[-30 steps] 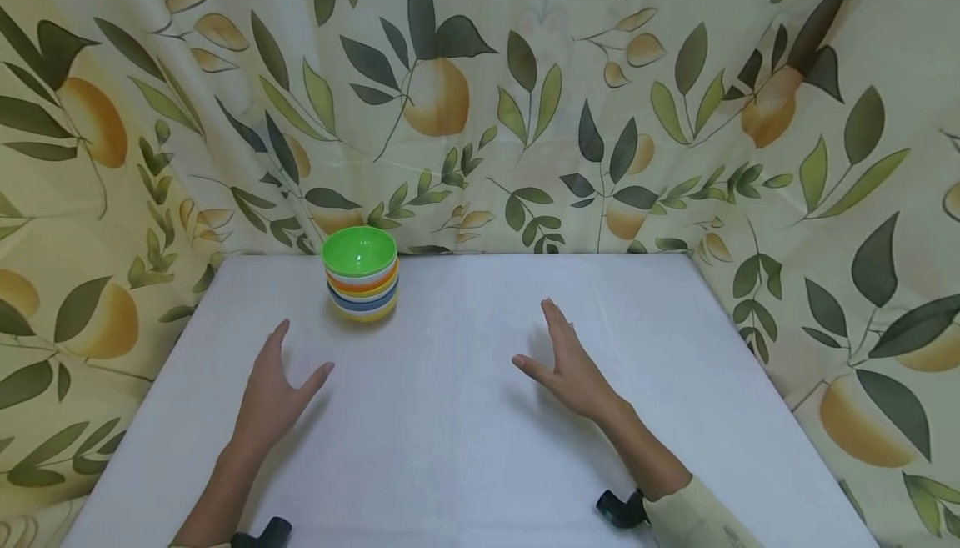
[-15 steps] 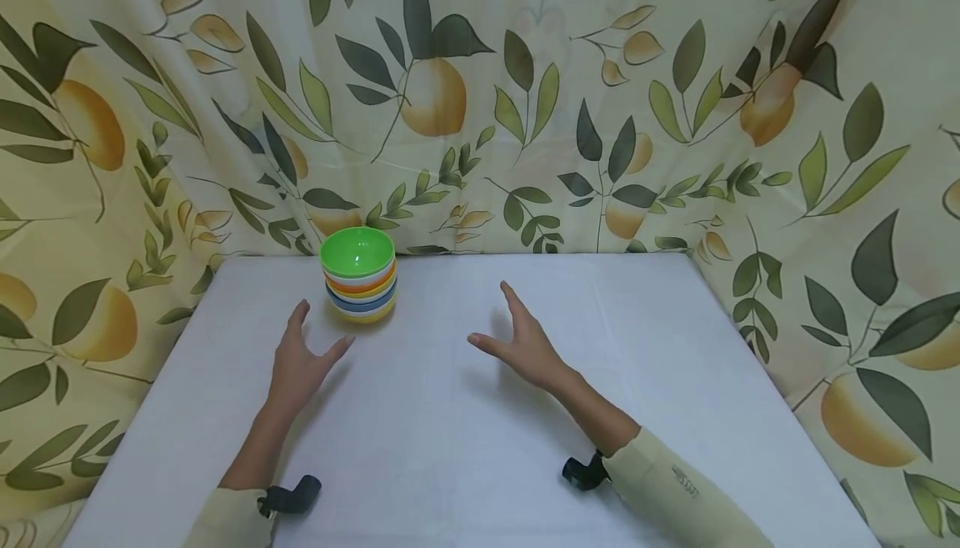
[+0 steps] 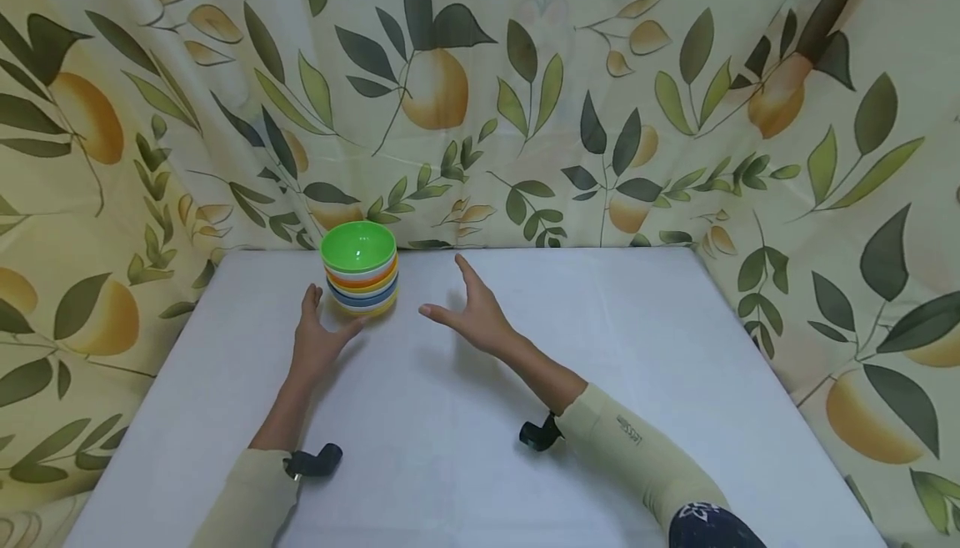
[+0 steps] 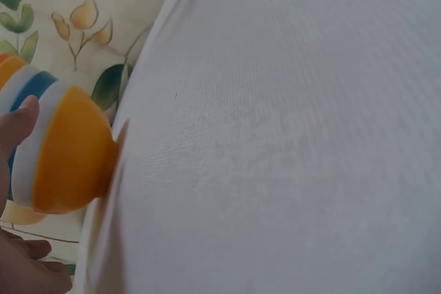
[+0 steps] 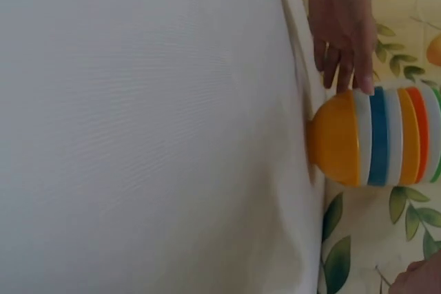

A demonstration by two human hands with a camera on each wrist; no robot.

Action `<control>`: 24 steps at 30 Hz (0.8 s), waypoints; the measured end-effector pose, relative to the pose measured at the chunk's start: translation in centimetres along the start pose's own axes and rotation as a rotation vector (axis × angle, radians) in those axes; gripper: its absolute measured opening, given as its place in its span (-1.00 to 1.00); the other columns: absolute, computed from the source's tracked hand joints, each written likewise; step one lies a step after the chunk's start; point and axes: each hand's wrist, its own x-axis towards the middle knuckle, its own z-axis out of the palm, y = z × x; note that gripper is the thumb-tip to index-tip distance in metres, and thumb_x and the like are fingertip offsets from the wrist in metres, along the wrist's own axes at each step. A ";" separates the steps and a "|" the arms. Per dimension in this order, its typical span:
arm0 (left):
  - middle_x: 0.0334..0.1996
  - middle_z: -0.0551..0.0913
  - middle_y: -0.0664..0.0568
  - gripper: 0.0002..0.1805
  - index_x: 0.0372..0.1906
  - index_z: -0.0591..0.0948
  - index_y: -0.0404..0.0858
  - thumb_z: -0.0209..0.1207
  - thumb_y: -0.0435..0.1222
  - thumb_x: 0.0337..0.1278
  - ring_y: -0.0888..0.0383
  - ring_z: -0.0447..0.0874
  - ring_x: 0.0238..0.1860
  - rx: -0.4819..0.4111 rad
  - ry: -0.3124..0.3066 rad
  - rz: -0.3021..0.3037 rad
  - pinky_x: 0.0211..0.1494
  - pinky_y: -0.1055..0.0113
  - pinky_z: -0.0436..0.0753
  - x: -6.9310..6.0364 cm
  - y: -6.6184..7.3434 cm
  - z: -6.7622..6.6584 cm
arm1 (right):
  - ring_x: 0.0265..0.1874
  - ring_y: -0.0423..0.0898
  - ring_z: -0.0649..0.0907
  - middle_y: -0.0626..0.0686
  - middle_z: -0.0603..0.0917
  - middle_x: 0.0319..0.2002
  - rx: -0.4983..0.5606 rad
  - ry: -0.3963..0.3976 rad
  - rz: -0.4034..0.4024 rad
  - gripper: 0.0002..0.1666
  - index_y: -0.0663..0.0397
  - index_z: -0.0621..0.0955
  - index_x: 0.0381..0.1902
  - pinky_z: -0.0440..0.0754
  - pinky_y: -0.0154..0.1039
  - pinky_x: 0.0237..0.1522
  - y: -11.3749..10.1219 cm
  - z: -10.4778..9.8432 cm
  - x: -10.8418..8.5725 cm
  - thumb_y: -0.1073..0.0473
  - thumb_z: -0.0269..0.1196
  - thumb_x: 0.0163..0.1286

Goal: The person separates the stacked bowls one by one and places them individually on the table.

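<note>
Filling the top and both flanks of the frame: a curtain (image 3: 480,114), leaf and orange-fruit print. Under it, middle to bottom, a white table (image 3: 600,306). Then two pale sleeves, left sleeve (image 3: 247,498) at lower left, right sleeve (image 3: 637,448) at lower right.

Stack of bowls (image 3: 362,281): upper left of the table, near the far edge, upright, many colours nested. Left hand (image 3: 317,348) just beside its near left side, fingers and thumb spread, gripping nothing; thumb overlaps the stack in the left wrist view, contact uncertain. Right hand (image 3: 478,319) at mid-frame, right of the stack and apart from it, also spread, holding nothing.

Step in hand, my reading: taking the stack between both hands. Done well, the right hand should come level with the left, so both meet the sides together with even pressure; a one-sided push could slide or tip it.

Green bowl (image 3: 358,248) on top; better to keep fingers below its rim. Yellow bowl (image 5: 335,135) at the bottom, narrow-footed, so a low, steady hold looks safest.

Smallest: black wrist cameras, left (image 3: 315,461) and right (image 3: 538,434).
</note>
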 end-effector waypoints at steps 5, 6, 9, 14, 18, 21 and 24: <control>0.69 -0.12 -0.26 0.35 0.71 -0.30 -0.26 0.49 -0.05 0.22 -0.23 -0.18 0.67 -0.032 0.007 0.004 0.68 -0.10 -0.05 0.2 -0.2 0.7 | 0.63 0.13 0.13 0.14 0.08 0.68 0.013 -0.014 -0.015 0.35 0.07 -0.02 0.72 0.23 0.19 0.55 -0.8 1.3 1.7 -0.29 0.47 0.29; 0.69 -0.12 -0.26 0.35 0.71 -0.30 -0.27 0.49 -0.06 0.21 -0.22 -0.18 0.67 -0.039 0.008 0.012 0.68 -0.11 -0.05 0.3 -0.3 0.8 | 0.63 0.13 0.12 0.15 0.08 0.68 0.011 -0.017 -0.018 0.35 0.08 -0.03 0.72 0.23 0.18 0.56 -1.0 1.5 2.1 -0.28 0.48 0.29; 0.69 -0.12 -0.25 0.36 0.71 -0.28 -0.26 0.51 -0.06 0.18 -0.21 -0.20 0.67 -0.049 0.002 0.036 0.67 -0.15 -0.07 0.7 -0.4 1.2 | 0.62 0.15 0.13 0.18 0.07 0.67 -0.004 -0.023 -0.034 0.36 0.12 -0.03 0.72 0.23 0.18 0.56 -1.3 2.0 3.2 -0.25 0.49 0.30; 0.70 -0.14 -0.23 0.37 0.71 -0.30 -0.23 0.51 -0.02 0.18 -0.19 -0.23 0.68 -0.048 -0.011 0.054 0.67 -0.18 -0.08 1.3 -0.4 1.4 | 0.62 0.16 0.15 0.20 0.11 0.66 -0.020 -0.029 -0.062 0.37 0.16 -0.02 0.71 0.26 0.19 0.54 -2.2 2.7 5.1 -0.24 0.50 0.28; 0.69 -0.13 -0.24 0.35 0.71 -0.28 -0.24 0.50 -0.04 0.20 -0.19 -0.22 0.68 -0.043 -0.012 0.051 0.67 -0.17 -0.08 1.5 -0.4 1.3 | 0.63 0.13 0.13 0.17 0.09 0.67 -0.017 -0.053 -0.072 0.38 0.15 -0.04 0.71 0.24 0.16 0.56 -2.9 3.5 6.0 -0.23 0.51 0.27; 0.69 -0.11 -0.24 0.33 0.71 -0.24 -0.23 0.51 -0.05 0.20 -0.20 -0.21 0.67 -0.045 -0.014 0.040 0.67 -0.17 -0.08 1.6 -0.6 1.3 | 0.63 0.11 0.13 0.16 0.08 0.68 0.008 -0.062 -0.061 0.40 0.14 -0.04 0.72 0.24 0.15 0.56 -3.5 4.1 6.4 -0.22 0.53 0.25; 0.69 -0.06 -0.23 0.31 0.72 -0.19 -0.21 0.52 -0.07 0.18 -0.20 -0.17 0.67 -0.057 -0.026 0.030 0.67 -0.18 -0.08 1.8 -0.9 1.4 | 0.62 0.10 0.15 0.14 0.10 0.67 0.032 -0.057 -0.045 0.39 0.13 -0.02 0.71 0.25 0.14 0.56 -3.8 4.7 6.5 -0.21 0.54 0.24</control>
